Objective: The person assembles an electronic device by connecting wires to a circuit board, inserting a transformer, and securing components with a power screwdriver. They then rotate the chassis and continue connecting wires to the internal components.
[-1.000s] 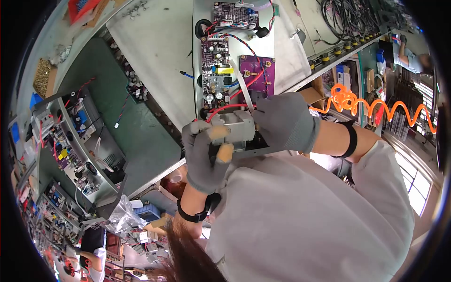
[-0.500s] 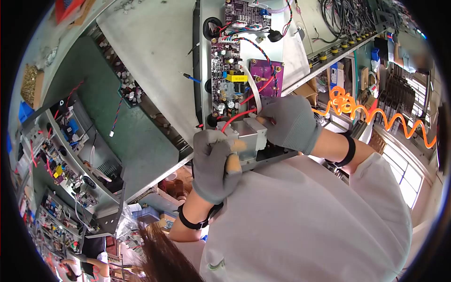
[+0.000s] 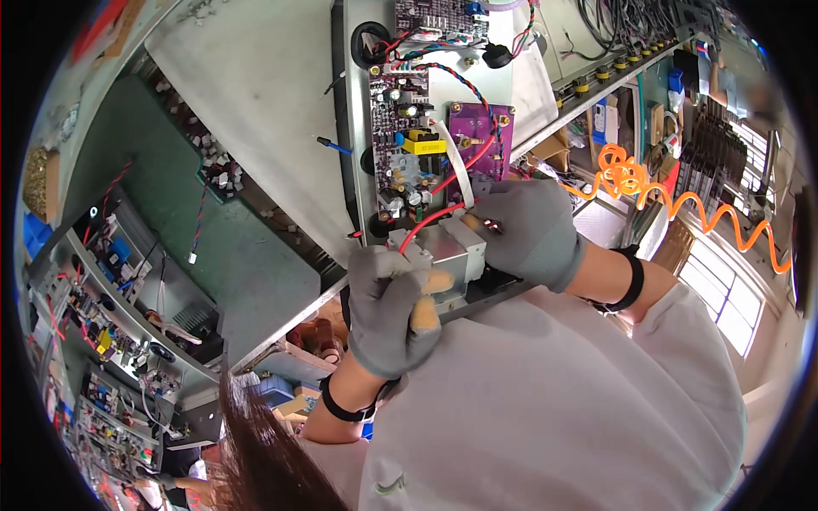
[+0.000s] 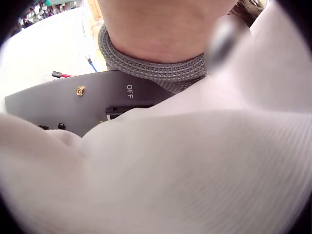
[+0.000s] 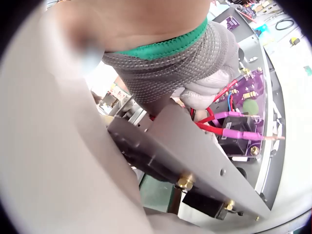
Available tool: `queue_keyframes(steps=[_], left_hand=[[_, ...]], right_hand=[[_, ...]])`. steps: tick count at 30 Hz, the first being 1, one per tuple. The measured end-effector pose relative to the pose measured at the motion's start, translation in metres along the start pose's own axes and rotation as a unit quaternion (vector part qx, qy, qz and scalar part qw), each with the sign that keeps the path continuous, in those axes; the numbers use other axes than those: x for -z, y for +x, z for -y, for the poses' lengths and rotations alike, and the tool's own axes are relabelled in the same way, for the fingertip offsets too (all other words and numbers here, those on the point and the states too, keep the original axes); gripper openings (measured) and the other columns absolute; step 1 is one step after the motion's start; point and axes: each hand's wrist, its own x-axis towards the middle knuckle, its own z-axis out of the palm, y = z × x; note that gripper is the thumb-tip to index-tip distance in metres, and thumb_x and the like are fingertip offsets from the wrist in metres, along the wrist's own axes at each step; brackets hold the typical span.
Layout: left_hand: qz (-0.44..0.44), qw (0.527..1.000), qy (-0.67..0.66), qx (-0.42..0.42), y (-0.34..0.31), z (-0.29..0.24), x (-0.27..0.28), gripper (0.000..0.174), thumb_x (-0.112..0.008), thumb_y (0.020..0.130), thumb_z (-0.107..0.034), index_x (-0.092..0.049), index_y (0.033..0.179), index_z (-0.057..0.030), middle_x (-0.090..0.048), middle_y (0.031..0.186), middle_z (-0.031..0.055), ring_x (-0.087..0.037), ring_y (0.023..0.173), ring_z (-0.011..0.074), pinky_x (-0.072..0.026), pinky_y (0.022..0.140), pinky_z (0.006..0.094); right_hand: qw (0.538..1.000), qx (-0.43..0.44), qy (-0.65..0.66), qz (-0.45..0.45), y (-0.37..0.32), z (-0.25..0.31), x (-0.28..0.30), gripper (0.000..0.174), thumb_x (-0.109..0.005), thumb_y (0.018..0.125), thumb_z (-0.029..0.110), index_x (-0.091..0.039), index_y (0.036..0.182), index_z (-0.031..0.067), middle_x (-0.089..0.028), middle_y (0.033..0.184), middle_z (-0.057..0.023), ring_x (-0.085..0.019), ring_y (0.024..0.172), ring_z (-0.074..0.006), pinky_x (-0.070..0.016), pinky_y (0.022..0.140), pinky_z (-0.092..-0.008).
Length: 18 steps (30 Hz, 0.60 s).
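Observation:
A grey metal box with tabs (image 3: 447,251) sits at the near end of an open metal chassis (image 3: 360,183), a red wire (image 3: 430,220) arching over it. My gloved left hand (image 3: 388,315) holds the box's left side with curled fingers, tan thumb and fingertip across its front. My gloved right hand (image 3: 532,238) has its fingers curled at the box's upper right corner, beside a white strip (image 3: 456,162). Only the glove cuff shows in the left wrist view, above the grey panel marked OFF (image 4: 129,91). In the right wrist view, the curled fingers (image 5: 197,97) lie close to red wires (image 5: 212,127).
Inside the chassis are a long circuit board (image 3: 400,153) and a purple board (image 3: 477,128). More open chassis units (image 3: 128,281) stand at left, near a green mat (image 3: 247,247). An orange coiled hose (image 3: 673,200) hangs at right, and black cables (image 3: 605,30) lie behind.
The head view has shifted, so the chassis and hands first appear farther right, then the chassis slightly left. Both hands stay at the metal box throughout.

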Motion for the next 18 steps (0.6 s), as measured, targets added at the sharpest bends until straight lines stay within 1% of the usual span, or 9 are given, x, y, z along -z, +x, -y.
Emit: queue_keyframes(steps=[4,6,7,9,11,12,14,16,18], left_hand=[[-0.004,1.000,0.001,-0.004,-0.0015,0.0009,-0.0014,0.021,-0.056,0.077,-0.013,-0.052,0.095,-0.0021,-0.044,0.092,0.0130,-0.044,0.084,0.0275,-0.0391,0.075,0.0379],[-0.013,1.000,-0.004,0.000,-0.0025,0.0010,-0.0013,0.021,-0.056,0.076,-0.013,-0.052,0.094,-0.0022,-0.044,0.092,0.0129,-0.044,0.084,0.0273,-0.0392,0.075,0.0379],[0.001,1.000,0.001,0.001,-0.0028,0.0009,0.0005,0.021,-0.056,0.076,-0.012,-0.052,0.095,-0.0026,-0.044,0.093,0.0128,-0.043,0.084,0.0272,-0.0393,0.075,0.0378],[0.016,1.000,0.008,0.001,-0.0021,0.0004,-0.0005,0.021,-0.055,0.075,-0.011,-0.052,0.095,-0.0030,-0.044,0.093,0.0126,-0.043,0.085,0.0270,-0.0393,0.075,0.0376],[-0.041,0.999,-0.018,0.010,-0.0011,-0.0011,-0.0040,0.019,-0.058,0.070,-0.010,-0.056,0.088,-0.0020,-0.048,0.087,0.0121,-0.043,0.079,0.0269,-0.0386,0.066,0.0359],[-0.040,0.999,-0.018,0.010,-0.0012,-0.0016,-0.0024,0.019,-0.058,0.070,-0.010,-0.056,0.088,-0.0020,-0.048,0.087,0.0121,-0.043,0.079,0.0269,-0.0386,0.066,0.0359],[0.019,1.000,0.022,0.010,-0.0019,-0.0028,0.0025,0.020,-0.056,0.074,-0.011,-0.053,0.093,-0.0050,-0.042,0.093,0.0117,-0.042,0.086,0.0264,-0.0375,0.077,0.0358],[0.014,1.000,0.015,0.015,-0.0016,-0.0029,0.0012,0.020,-0.056,0.074,-0.014,-0.053,0.092,-0.0054,-0.042,0.092,0.0115,-0.042,0.086,0.0263,-0.0370,0.077,0.0358],[0.011,1.000,0.007,0.020,-0.0027,-0.0026,0.0003,0.020,-0.056,0.075,-0.016,-0.054,0.092,-0.0057,-0.041,0.092,0.0113,-0.041,0.086,0.0262,-0.0365,0.077,0.0358]], right_hand=[[1.000,-0.015,-0.014,0.016,-0.0006,0.0037,0.0047,0.015,-0.063,0.071,0.025,-0.067,0.066,0.0109,-0.060,0.062,-0.0084,-0.059,0.054,-0.0262,-0.0442,0.049,-0.0381],[1.000,-0.025,0.014,0.000,-0.0016,0.0037,0.0026,0.016,-0.063,0.072,0.025,-0.067,0.065,0.0107,-0.059,0.060,-0.0090,-0.059,0.053,-0.0261,-0.0443,0.048,-0.0376],[1.000,-0.026,0.014,0.001,-0.0031,0.0033,0.0010,0.016,-0.063,0.072,0.025,-0.067,0.065,0.0107,-0.059,0.060,-0.0090,-0.059,0.053,-0.0261,-0.0443,0.048,-0.0376],[0.999,-0.021,0.030,-0.028,-0.0048,0.0016,-0.0020,0.016,-0.063,0.072,0.024,-0.067,0.065,0.0105,-0.059,0.060,-0.0088,-0.058,0.052,-0.0259,-0.0445,0.047,-0.0371],[0.999,-0.012,0.039,-0.030,-0.0041,-0.0003,-0.0016,0.015,-0.063,0.071,0.023,-0.067,0.065,0.0103,-0.059,0.060,-0.0085,-0.058,0.051,-0.0258,-0.0445,0.046,-0.0369],[0.998,-0.001,0.047,-0.030,-0.0033,-0.0012,-0.0009,0.015,-0.063,0.071,0.023,-0.067,0.064,0.0101,-0.059,0.060,-0.0082,-0.058,0.051,-0.0257,-0.0445,0.046,-0.0367],[0.999,-0.001,0.043,-0.025,-0.0029,0.0001,0.0003,0.015,-0.063,0.071,0.022,-0.066,0.063,0.0097,-0.059,0.059,-0.0078,-0.058,0.051,-0.0258,-0.0446,0.046,-0.0365],[0.999,0.000,0.040,-0.020,-0.0023,0.0004,-0.0008,0.015,-0.063,0.071,0.021,-0.065,0.062,0.0093,-0.059,0.058,-0.0073,-0.058,0.050,-0.0259,-0.0448,0.046,-0.0364],[0.998,0.003,0.051,-0.030,-0.0020,-0.0003,-0.0023,0.014,-0.063,0.070,0.021,-0.064,0.062,0.0092,-0.057,0.059,-0.0061,-0.059,0.053,-0.0249,-0.0457,0.048,-0.0347]])
